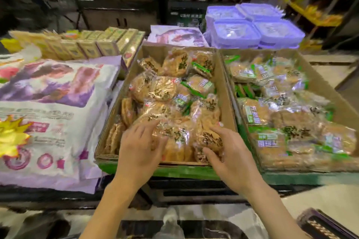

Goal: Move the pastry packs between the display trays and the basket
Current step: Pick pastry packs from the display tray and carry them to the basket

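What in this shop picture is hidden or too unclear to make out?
Head view, the only one:
- Basket: cut off by the bottom right corner; its contents are out of view.
- Pastry packs at the near end of the left tray: partly covered by the left hand and right hand.
- Pack lettering: too blurred to read.
- Back shelves: smeared by blur.
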A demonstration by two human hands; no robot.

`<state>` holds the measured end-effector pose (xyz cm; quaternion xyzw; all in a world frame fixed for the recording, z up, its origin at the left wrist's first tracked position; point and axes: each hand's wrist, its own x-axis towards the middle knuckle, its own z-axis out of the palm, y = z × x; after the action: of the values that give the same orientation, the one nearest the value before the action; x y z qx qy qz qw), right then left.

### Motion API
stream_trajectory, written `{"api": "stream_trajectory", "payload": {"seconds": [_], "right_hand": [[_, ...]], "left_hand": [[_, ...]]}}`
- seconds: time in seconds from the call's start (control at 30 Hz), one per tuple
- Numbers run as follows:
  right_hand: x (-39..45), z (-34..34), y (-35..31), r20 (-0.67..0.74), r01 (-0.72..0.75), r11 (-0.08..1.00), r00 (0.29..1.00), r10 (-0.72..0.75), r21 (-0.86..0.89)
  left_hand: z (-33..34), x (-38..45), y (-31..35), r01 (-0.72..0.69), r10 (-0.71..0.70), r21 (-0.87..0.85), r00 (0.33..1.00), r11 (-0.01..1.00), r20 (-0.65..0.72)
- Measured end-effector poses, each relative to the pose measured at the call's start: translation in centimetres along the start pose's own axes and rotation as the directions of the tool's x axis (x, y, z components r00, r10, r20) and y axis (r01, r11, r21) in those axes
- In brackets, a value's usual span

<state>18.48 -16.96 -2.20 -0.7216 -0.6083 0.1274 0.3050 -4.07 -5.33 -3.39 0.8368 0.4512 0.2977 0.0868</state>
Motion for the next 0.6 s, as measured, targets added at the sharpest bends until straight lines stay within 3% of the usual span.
{"api": "stream_trajectory", "payload": {"seconds": [0.13, 0.3, 0.5, 0.6], "right_hand": [[4.2, 1.5, -1.2, 0.123, 0.054, 0.995, 0.991, -0.044, -0.08], [9.0, 3.0, -2.4, 0.348, 0.064, 0.933, 0.935, 0.068, -0.355], [10.6, 2.9, -2.4, 0.507, 0.137, 0.909, 0.857, 0.09, -0.393], [10.9, 2.5, -2.5, 0.534, 0.097, 0.937, 0.839, 0.103, -0.334]], "left_hand": [[0.4, 2.2, -2.2, 0.074, -0.074, -0.001, 0.997, 0.997, -0.001], [0.8, 2.8, -2.3, 0.158, -0.149, -0.062, 0.98, 0.986, 0.131], [0.3, 4.5, -4.1, 0.277, -0.253, -0.069, 0.937, 0.958, 0.243], [0.3, 5.8, -4.7, 0.321, -0.278, -0.076, 0.897, 0.944, 0.343]]}}
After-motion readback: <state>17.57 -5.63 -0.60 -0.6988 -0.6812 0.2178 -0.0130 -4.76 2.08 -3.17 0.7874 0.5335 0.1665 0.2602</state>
